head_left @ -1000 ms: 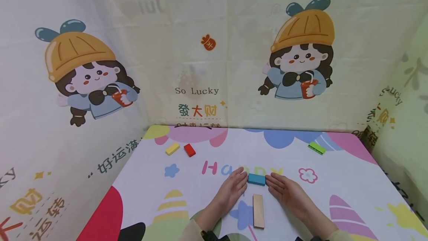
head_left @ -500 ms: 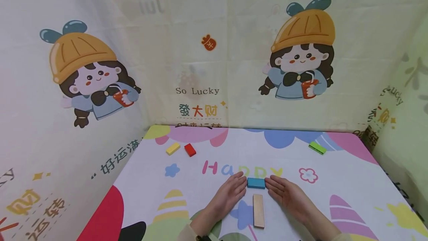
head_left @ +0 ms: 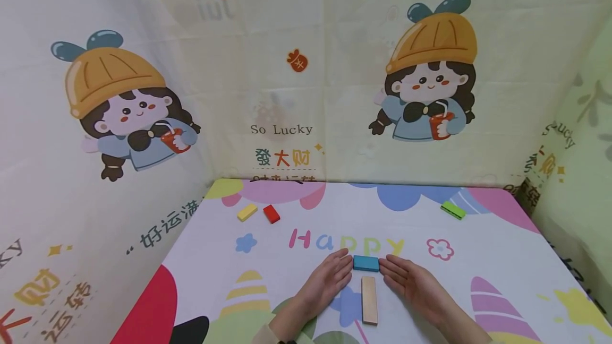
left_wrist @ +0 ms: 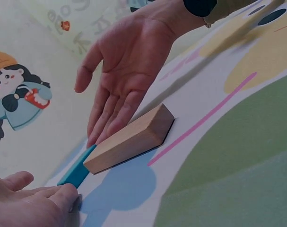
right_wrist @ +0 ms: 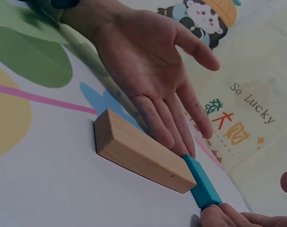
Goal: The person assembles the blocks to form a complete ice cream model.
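Head view: well inside far edge of white patterned surface (head_left: pixel 492 248), touching blue wooden-looking rectangular block (head_left: pixel 365 264) with straight-fingered left hand (head_left: pixel 332 272) and right hand (head_left: pixel 408 278); likely light, stiff, best held endwise.

hands (left_wrist: pixel 32 202) (left_wrist: pixel 127 66) touching blue block (left_wrist: pixel 77 169), wooden block (left_wrist: pixel 129 138) near

The blue block (head_left: pixel 366 264) bars the way between the fingertips of the left hand (head_left: pixel 330 279) and right hand (head_left: pixel 410 280); nearer the person, the wooden block (head_left: pixel 370 300) leaves a lane on either side; wider passage lies between the red block (head_left: pixel 271 214) and green block (head_left: pixel 452 210).
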The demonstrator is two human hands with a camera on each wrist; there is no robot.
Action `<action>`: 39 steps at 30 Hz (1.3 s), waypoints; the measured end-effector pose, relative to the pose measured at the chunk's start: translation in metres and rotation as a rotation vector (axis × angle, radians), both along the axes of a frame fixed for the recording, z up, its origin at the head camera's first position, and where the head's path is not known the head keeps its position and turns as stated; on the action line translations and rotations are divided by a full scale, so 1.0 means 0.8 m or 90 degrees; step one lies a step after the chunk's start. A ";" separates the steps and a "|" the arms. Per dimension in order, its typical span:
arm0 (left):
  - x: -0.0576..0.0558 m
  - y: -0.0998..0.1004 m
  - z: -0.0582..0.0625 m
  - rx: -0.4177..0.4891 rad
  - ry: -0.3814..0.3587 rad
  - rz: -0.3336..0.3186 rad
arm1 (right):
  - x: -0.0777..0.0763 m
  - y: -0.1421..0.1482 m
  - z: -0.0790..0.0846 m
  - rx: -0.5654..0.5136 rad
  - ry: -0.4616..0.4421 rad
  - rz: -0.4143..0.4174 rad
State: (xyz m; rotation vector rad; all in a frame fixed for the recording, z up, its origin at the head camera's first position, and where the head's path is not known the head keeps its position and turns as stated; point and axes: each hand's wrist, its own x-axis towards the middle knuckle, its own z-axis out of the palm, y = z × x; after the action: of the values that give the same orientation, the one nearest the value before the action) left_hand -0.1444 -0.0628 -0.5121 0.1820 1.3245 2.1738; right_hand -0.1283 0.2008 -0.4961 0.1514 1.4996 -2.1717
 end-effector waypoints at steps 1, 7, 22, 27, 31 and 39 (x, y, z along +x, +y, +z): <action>0.001 0.000 0.001 0.001 0.000 -0.001 | 0.001 0.000 0.000 -0.003 0.000 0.002; 0.008 -0.003 0.006 -0.008 -0.012 -0.003 | 0.006 0.000 0.002 -0.003 -0.015 0.003; 0.020 -0.009 0.009 -0.003 -0.024 -0.015 | 0.016 -0.001 0.004 0.002 -0.020 0.010; 0.022 -0.009 0.012 -0.005 -0.028 -0.020 | 0.017 -0.001 0.003 0.011 -0.023 0.008; 0.023 -0.009 0.012 -0.004 -0.026 -0.019 | 0.018 -0.001 0.002 0.007 -0.017 0.020; 0.024 -0.011 0.011 -0.003 -0.022 -0.017 | 0.019 -0.001 0.003 0.047 0.008 0.037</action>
State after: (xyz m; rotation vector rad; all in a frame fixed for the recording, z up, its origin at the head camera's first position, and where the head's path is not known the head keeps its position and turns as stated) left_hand -0.1249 -0.0717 -0.5031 0.1588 1.3011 2.1419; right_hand -0.1130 0.1999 -0.4940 0.1178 1.5735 -2.0763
